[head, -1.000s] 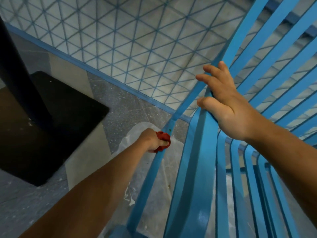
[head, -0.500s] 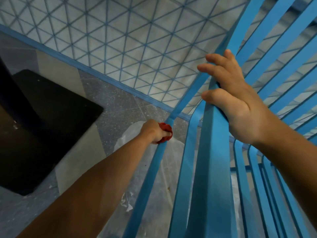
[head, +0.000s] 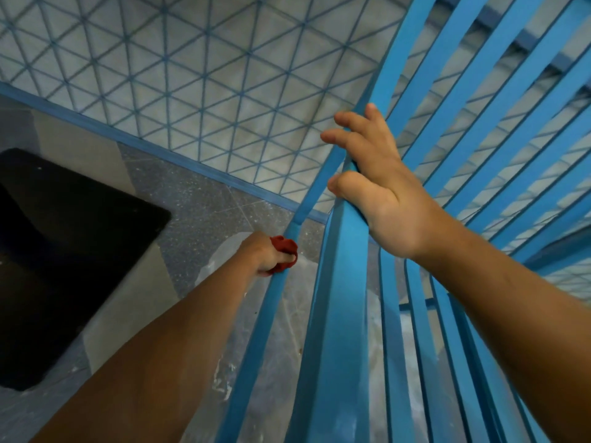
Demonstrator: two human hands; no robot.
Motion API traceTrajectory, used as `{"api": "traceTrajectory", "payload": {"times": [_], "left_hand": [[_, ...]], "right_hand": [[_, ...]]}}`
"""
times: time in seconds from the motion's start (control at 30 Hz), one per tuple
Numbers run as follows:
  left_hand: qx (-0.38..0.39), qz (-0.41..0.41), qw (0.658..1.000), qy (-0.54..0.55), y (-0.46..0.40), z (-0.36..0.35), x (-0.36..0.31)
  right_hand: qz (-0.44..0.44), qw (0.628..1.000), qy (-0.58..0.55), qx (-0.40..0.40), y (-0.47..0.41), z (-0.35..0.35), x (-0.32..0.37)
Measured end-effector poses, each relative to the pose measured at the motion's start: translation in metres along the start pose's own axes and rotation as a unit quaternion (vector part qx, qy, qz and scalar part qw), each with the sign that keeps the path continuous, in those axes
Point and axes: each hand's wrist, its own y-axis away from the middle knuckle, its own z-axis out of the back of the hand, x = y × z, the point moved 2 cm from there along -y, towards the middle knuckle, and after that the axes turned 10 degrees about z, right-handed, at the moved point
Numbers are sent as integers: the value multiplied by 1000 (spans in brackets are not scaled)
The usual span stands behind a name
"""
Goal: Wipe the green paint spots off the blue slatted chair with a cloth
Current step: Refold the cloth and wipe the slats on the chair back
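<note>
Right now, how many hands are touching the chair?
2. The left hand presses a red cloth against a lower chair bar; the right hand grips the top edge of a wide slat.

Smooth painted chair slats, soft red cloth, speckled stone floor

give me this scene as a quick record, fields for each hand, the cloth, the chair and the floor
left hand: clutching a bunched red cloth, pressed on a thin blue bar
right hand: gripping the blue slatted chair at a broad rail
floor: grey speckled tiles, clear plastic sheet under the chair
green paint spots: none clearly visible
</note>
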Motion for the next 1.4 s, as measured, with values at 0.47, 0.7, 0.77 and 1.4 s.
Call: {"api": "traceTrajectory", "payload": {"times": [0.47,0.7,0.77,1.4], "left_hand": [[-27,-16,1000,3,-14,-3,-8],[-121,-35,992,-15,-36,-5,-39],[-129,-34,991,-13,-37,-7,-43],[-104,-33,992,-59,-51,-9,-19]], "right_hand": [[29,997,-37,-55,1,-5,-6],[67,994,-37,-75,-6,-11,-18],[73,994,-18,-77,-9,-10,-22],[192,978,63,-46,-19,-8,-41]]}}
